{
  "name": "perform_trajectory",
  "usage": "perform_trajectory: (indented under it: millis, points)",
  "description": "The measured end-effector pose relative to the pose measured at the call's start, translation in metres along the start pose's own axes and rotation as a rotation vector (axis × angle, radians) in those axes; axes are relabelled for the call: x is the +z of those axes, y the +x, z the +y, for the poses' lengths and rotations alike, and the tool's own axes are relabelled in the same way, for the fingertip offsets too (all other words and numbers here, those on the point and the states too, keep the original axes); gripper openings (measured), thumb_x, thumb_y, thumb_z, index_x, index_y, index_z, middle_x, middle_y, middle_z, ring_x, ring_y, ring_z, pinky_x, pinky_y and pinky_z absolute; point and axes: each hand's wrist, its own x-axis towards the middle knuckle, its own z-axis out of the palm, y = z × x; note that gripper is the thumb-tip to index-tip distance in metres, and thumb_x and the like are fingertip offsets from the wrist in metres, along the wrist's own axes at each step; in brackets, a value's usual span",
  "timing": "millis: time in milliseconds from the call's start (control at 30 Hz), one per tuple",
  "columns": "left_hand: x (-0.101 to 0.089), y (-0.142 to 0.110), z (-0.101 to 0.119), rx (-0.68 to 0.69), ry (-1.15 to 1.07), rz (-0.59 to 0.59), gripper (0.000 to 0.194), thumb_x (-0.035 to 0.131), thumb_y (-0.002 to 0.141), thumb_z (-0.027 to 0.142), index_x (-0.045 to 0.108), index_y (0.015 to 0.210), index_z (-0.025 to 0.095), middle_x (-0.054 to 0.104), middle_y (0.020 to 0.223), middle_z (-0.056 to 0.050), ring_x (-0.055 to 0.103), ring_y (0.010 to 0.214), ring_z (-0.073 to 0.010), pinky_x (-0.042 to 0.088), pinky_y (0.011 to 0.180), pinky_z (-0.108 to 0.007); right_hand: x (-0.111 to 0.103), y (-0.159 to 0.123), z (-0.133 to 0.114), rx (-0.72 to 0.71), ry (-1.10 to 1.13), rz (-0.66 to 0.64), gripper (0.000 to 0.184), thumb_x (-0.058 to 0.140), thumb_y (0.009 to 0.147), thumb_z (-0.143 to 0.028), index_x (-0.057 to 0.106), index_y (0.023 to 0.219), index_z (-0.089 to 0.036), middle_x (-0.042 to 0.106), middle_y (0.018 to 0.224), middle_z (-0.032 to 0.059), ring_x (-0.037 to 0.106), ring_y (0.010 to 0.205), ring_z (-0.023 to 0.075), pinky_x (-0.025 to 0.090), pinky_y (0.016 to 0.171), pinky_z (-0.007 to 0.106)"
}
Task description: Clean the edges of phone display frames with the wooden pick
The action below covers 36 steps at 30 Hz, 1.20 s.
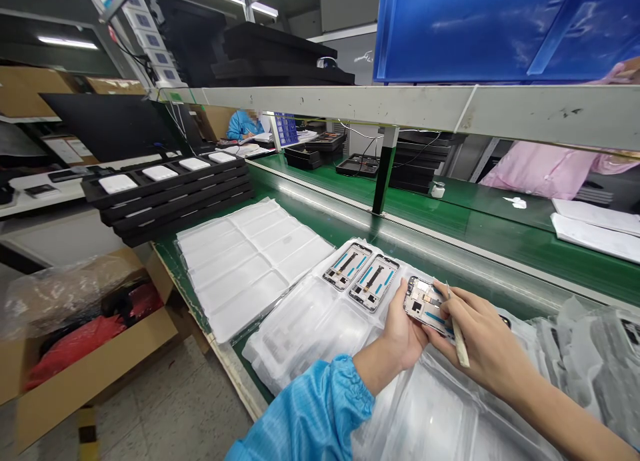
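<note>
**Over the green workbench [500, 274], two hands are working on a smartphone frame**

Above the near edge of the bench, the left hand [400, 334] is cradling a metal smartphone frame [425, 304] against its fingers and palm, holding it tilted. The right hand [480, 334] is closing narrowly on a slim pale stick [463, 341], pinching it upright between thumb and fingers, with its upper end reaching the frame's edge. A blue antistatic sleeve [305, 408] is covering the left forearm. Just behind the hands, a clear plastic tray [310, 328] is resting on the bench, carrying two more smartphone frames [361, 274] side by side, each showing blue strips and dark parts. Left along the bench, a stack of white moulded trays [250, 261] is lying flat. Past that, black foam trays [165, 194] are holding white rectangular pieces. Right of the hands, crumpled clear plastic [585, 341] is heaped on the bench. Across the bench, a co-worker in a blue sleeve [244, 124] is sitting at the far end, and a person in pink [550, 171] is standing further right. Blue bin [500, 28] is hanging above. Labels on the boxes by the bench are too small to read.
</note>
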Motion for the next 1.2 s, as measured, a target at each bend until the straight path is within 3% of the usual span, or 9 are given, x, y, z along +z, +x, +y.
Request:
perform_trajectory:
  millis: [200, 267, 333, 433, 533, 633, 867, 1200]
  points:
    - [-0.001, 0.001, 0.004, -0.073, -0.084, -0.025, 0.052, 0.046, 0.093, 0.053, 0.069, 0.104, 0.008, 0.072, 0.092, -0.011, 0.064, 0.073, -0.0181, 0.05, 0.065, -0.026, 0.002, 0.001, 0.004, -0.019, 0.048, -0.02, 0.017, 0.053, 0.094, -0.037, 0.048, 0.09, -0.021, 0.064, 0.123, 0.0171, 0.057, 0.117, 0.0331, 0.056, 0.083, 0.047]
    - [-0.003, 0.001, 0.007, -0.107, -0.094, -0.024, 0.052, 0.046, 0.093, 0.054, 0.068, 0.106, 0.009, 0.071, 0.091, -0.011, 0.063, 0.07, -0.0172, 0.047, 0.057, -0.025, 0.001, 0.002, 0.004, -0.002, 0.13, -0.03, 0.015, 0.053, 0.093, -0.033, 0.053, 0.102, -0.02, 0.062, 0.129, 0.0162, 0.052, 0.125, 0.0328, 0.055, 0.089, 0.048]
    - [-0.005, 0.002, 0.01, -0.117, -0.098, -0.047, 0.052, 0.047, 0.092, 0.056, 0.068, 0.106, 0.01, 0.071, 0.091, -0.01, 0.062, 0.068, -0.0172, 0.044, 0.053, -0.025, -0.003, 0.003, 0.002, -0.001, 0.212, -0.029, 0.026, 0.049, 0.094, -0.025, 0.052, 0.12, -0.02, 0.057, 0.136, 0.015, 0.047, 0.132, 0.0308, 0.053, 0.094, 0.048]
    - [-0.008, 0.004, 0.012, -0.097, -0.082, -0.055, 0.051, 0.05, 0.089, 0.058, 0.068, 0.098, 0.012, 0.07, 0.088, -0.01, 0.062, 0.07, -0.0195, 0.046, 0.055, -0.028, -0.009, 0.005, -0.001, -0.038, 0.302, 0.013, 0.043, 0.042, 0.096, -0.016, 0.043, 0.139, -0.02, 0.059, 0.135, 0.0135, 0.054, 0.126, 0.0252, 0.054, 0.094, 0.041]
    - [-0.009, 0.005, 0.013, -0.07, -0.075, -0.025, 0.05, 0.051, 0.089, 0.059, 0.069, 0.096, 0.013, 0.071, 0.089, -0.011, 0.064, 0.073, -0.021, 0.048, 0.059, -0.03, -0.014, 0.007, -0.005, -0.04, 0.401, 0.025, 0.032, 0.044, 0.098, -0.017, 0.054, 0.128, -0.022, 0.069, 0.107, 0.0096, 0.067, 0.096, 0.0199, 0.057, 0.077, 0.031]
    - [-0.008, 0.005, 0.013, -0.048, -0.08, -0.024, 0.051, 0.051, 0.089, 0.058, 0.069, 0.1, 0.012, 0.072, 0.095, -0.012, 0.065, 0.075, -0.0214, 0.048, 0.062, -0.03, -0.015, 0.008, -0.009, 0.038, 0.509, -0.026, 0.022, 0.044, 0.098, -0.02, 0.064, 0.108, -0.022, 0.068, 0.089, 0.0062, 0.067, 0.079, 0.0176, 0.056, 0.066, 0.028]
    - [-0.012, 0.008, 0.009, -0.044, -0.041, -0.054, 0.054, 0.053, 0.087, 0.058, 0.068, 0.105, 0.01, 0.072, 0.098, -0.013, 0.065, 0.076, -0.0227, 0.047, 0.057, -0.029, -0.012, 0.006, -0.009, 0.115, 0.58, -0.064, 0.012, 0.049, 0.097, -0.023, 0.061, 0.1, -0.021, 0.069, 0.086, 0.0039, 0.067, 0.074, 0.0154, 0.056, 0.063, 0.026]
    - [-0.012, 0.007, 0.008, -0.022, -0.03, -0.067, 0.053, 0.054, 0.087, 0.059, 0.068, 0.108, 0.012, 0.072, 0.097, -0.012, 0.064, 0.073, -0.0222, 0.045, 0.058, -0.03, -0.01, 0.004, -0.008, 0.059, 0.521, -0.086, 0.012, 0.046, 0.098, -0.022, 0.058, 0.098, -0.022, 0.067, 0.082, 0.0032, 0.066, 0.071, 0.015, 0.055, 0.062, 0.026]
